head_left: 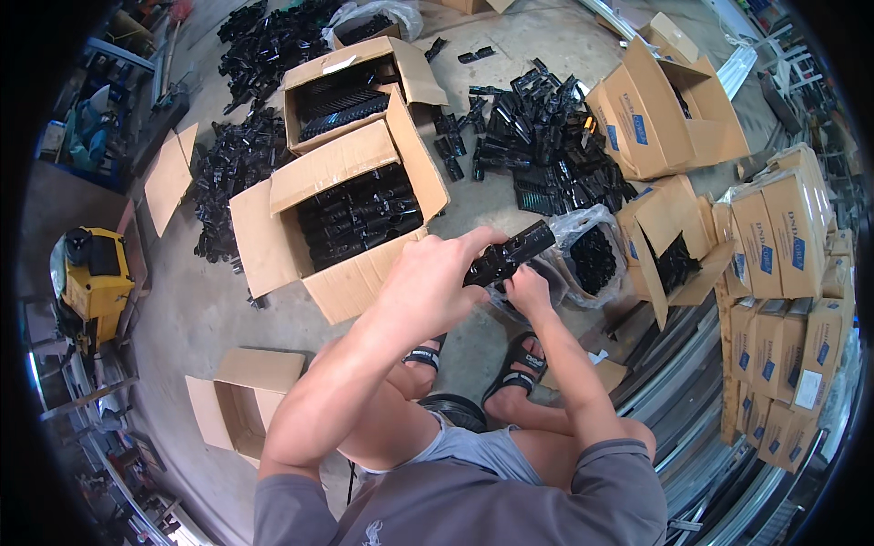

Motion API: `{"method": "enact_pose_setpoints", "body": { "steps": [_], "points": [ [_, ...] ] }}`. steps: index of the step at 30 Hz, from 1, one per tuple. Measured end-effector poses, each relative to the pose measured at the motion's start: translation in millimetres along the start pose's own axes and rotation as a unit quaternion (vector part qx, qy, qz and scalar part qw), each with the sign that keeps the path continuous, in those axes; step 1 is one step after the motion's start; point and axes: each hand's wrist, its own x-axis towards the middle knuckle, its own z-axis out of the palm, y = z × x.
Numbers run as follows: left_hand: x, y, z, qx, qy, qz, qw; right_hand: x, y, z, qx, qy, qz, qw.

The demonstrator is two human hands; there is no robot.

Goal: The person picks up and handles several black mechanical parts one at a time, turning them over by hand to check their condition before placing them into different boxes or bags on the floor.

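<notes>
My left hand (428, 278) is wrapped round a black tubular plastic part (523, 250), which points up to the right in front of my knees. Just below the part's far end is my right hand (528, 293), its fingers curled in; what they hold, if anything, is hidden. Close beyond it stands a tub lined with clear plastic (563, 226), full of small black pieces (592, 259). To the left of my left hand, an open cardboard box (350, 282) holds rows of similar black parts (360, 217).
A second open box (309, 77) stands behind. Heaps of black parts lie on the floor at left (232, 173) and right (546, 127). More open cartons (628, 114) and stacked closed cartons (774, 237) stand at right. A yellow machine (96, 282) is at far left.
</notes>
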Motion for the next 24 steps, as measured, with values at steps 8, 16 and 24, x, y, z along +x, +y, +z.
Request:
{"method": "enact_pose_setpoints", "body": {
  "steps": [8,16,24],
  "points": [
    [-1,1,-2,-0.025,0.003,-0.023,0.999,-14,9,22,0.099,-0.031,0.269,0.958],
    [-1,4,-1,-0.010,0.003,-0.023,1.000,2,36,29,0.318,0.119,0.389,0.857],
    [1,4,1,-0.017,-0.005,-0.022,1.000,5,20,23,0.597,0.099,0.377,0.701]
  ]
}}
